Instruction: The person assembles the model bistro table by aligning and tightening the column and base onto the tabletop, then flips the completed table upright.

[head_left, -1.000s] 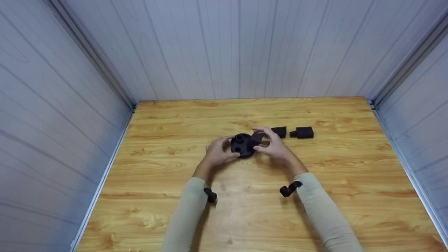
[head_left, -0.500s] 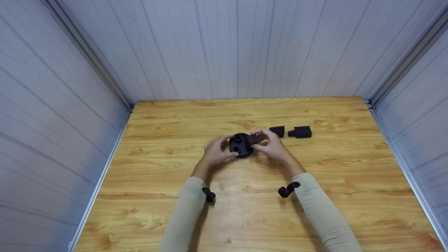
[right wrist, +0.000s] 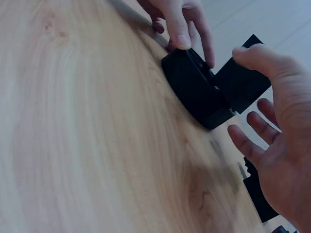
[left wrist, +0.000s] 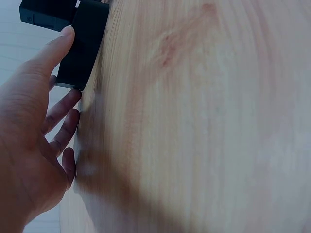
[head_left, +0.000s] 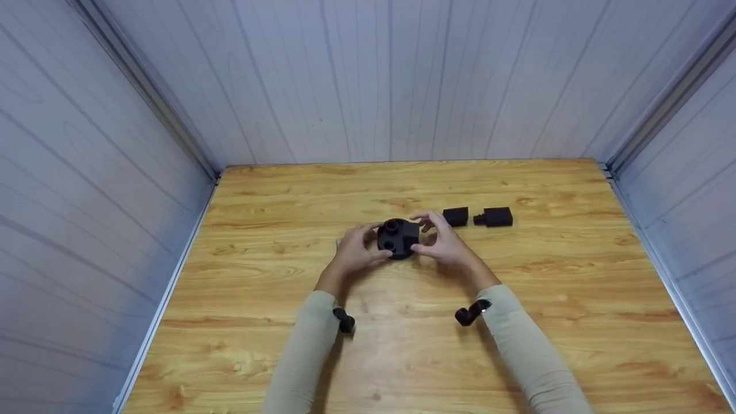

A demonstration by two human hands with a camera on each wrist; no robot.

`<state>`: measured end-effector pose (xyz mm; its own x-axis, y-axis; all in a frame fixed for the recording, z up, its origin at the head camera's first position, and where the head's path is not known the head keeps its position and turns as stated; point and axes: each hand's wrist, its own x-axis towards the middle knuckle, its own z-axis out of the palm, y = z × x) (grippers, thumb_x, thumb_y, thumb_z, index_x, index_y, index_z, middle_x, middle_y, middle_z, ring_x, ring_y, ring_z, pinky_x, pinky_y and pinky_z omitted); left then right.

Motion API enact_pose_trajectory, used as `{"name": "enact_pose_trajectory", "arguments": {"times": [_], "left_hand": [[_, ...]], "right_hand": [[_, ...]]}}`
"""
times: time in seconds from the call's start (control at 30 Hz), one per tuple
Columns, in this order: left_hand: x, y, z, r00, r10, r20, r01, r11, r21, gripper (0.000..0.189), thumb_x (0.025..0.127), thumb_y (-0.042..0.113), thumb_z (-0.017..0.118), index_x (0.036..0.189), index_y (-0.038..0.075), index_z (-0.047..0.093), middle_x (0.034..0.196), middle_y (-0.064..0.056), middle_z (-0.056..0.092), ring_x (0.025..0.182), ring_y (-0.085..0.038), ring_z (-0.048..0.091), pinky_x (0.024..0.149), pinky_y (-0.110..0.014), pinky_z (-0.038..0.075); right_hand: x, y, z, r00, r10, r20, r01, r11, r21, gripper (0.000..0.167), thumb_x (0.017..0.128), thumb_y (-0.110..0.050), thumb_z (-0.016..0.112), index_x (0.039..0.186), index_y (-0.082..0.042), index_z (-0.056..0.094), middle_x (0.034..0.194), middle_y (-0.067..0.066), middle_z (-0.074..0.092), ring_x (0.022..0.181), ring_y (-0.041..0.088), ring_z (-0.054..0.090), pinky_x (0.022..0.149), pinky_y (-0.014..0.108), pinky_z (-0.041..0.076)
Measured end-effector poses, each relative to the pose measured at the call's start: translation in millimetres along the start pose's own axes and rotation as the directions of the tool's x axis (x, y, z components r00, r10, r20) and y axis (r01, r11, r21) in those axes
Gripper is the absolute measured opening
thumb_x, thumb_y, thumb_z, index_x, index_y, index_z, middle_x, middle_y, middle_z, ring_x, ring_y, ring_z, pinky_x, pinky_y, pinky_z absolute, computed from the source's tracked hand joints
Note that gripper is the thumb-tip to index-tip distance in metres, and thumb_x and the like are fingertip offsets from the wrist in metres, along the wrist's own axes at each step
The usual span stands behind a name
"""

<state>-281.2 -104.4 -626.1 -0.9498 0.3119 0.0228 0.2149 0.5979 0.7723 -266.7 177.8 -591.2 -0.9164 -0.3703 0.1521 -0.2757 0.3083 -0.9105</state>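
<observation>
Block [head_left: 410, 233] righted on disc [head_left: 398, 249]; left hand [head_left: 355, 248] holds disc, right hand [head_left: 447, 242] block

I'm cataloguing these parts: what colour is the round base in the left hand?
The round base is black; it shows best in the head view.

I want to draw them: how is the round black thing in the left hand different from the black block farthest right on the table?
The round base is a disc; the far-right block is boxy with a narrow stub. The base looks bigger than the block. The left hand grips the base; no hand touches the block. Both are black.
</observation>
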Motion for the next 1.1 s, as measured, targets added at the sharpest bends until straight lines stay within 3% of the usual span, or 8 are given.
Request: {"name": "enact_pose_trajectory", "arguments": {"times": [0.13,0.27,0.43,0.57,0.7,0.83,0.97,1.1], "left_hand": [[-1.5,0.6,0.7,1.0,0.003,0.001,-0.003,1.0,-0.012,0.081,0.087,0.05,0.096,0.16,0.03,0.064,0.14,-0.01,0.075,0.133,-0.037,0.066,0.108,-0.06,0.035],[-3.7,3.7,-1.0,1.0,0.007,-0.001,-0.007,1.0,-0.009,0.08,0.088,0.052,0.096,0.159,0.029,0.065,0.139,-0.01,0.076,0.132,-0.035,0.066,0.108,-0.058,0.036],[-5.7,7.8,-2.9,1.0,0.0,0.009,0.0,1.0,0.01,0.08,0.09,0.054,0.094,0.16,0.028,0.064,0.142,-0.011,0.075,0.133,-0.036,0.066,0.11,-0.059,0.036],[-5.4,7.6,-2.6,1.0,-0.006,0.008,0.006,1.0,0.022,0.08,0.09,0.058,0.092,0.16,0.03,0.063,0.144,-0.01,0.073,0.136,-0.036,0.065,0.11,-0.058,0.035],[-5.9,9.4,-3.8,1.0,-0.014,0.011,0.014,1.0,0.018,0.08,0.09,0.056,0.093,0.159,0.029,0.064,0.144,-0.011,0.073,0.136,-0.038,0.065,0.108,-0.057,0.035],[-4.6,8.7,-3.3,1.0,-0.011,0.007,0.011,1.0,0.028,0.08,0.09,0.055,0.093,0.159,0.027,0.064,0.143,-0.012,0.074,0.135,-0.038,0.066,0.107,-0.057,0.036],[-4.2,10.8,-5.0,0.999,-0.027,0.023,0.027,0.999,0.019,0.081,0.09,0.053,0.094,0.16,0.027,0.063,0.144,-0.013,0.074,0.137,-0.039,0.064,0.109,-0.059,0.036],[-1.6,4.8,-2.4,0.999,-0.026,0.026,0.025,0.999,0.025,0.081,0.09,0.06,0.092,0.159,0.028,0.063,0.14,-0.01,0.075,0.133,-0.035,0.066,0.106,-0.058,0.036]], "right_hand": [[-0.4,-4.4,-3.0,0.999,-0.009,0.049,0.004,0.995,0.099,0.067,0.094,0.018,0.057,0.159,0.002,0.053,0.16,0.028,0.049,0.15,0.049,0.05,0.124,0.068,0.049],[1.5,-8.7,-4.9,0.995,-0.036,0.095,0.019,0.983,0.181,0.07,0.093,0.025,0.045,0.159,0.004,0.057,0.166,0.029,0.053,0.16,0.05,0.046,0.132,0.068,0.041],[3.3,-8.2,-3.8,0.992,-0.044,0.12,0.024,0.985,0.169,0.058,0.1,0.019,0.052,0.153,0.002,0.066,0.162,0.027,0.062,0.157,0.046,0.053,0.132,0.062,0.043],[3.4,-8.4,-1.8,0.997,-0.016,0.072,0.006,0.991,0.136,0.05,0.103,0.012,0.061,0.151,0.0,0.068,0.159,0.026,0.065,0.15,0.046,0.06,0.126,0.058,0.052],[4.0,-6.4,1.9,1.0,0.011,-0.024,-0.009,0.998,0.068,0.043,0.103,0.005,0.073,0.146,0.0,0.07,0.146,0.026,0.07,0.128,0.04,0.071,0.108,0.038,0.065],[5.4,-3.7,5.5,0.995,0.033,-0.093,-0.032,0.999,0.015,0.042,0.101,-0.004,0.082,0.141,-0.002,0.069,0.134,0.023,0.07,0.108,0.029,0.07,0.09,0.023,0.06],[6.5,-2.7,7.2,0.993,0.04,-0.109,-0.04,0.999,0.003,0.046,0.1,-0.008,0.086,0.14,-0.004,0.066,0.13,0.022,0.069,0.107,0.028,0.068,0.09,0.027,0.059],[6.3,-3.5,6.1,0.996,0.02,-0.083,-0.02,1.0,0.004,0.057,0.098,-0.007,0.087,0.149,-0.003,0.061,0.139,0.025,0.066,0.125,0.037,0.066,0.104,0.047,0.063]]}}
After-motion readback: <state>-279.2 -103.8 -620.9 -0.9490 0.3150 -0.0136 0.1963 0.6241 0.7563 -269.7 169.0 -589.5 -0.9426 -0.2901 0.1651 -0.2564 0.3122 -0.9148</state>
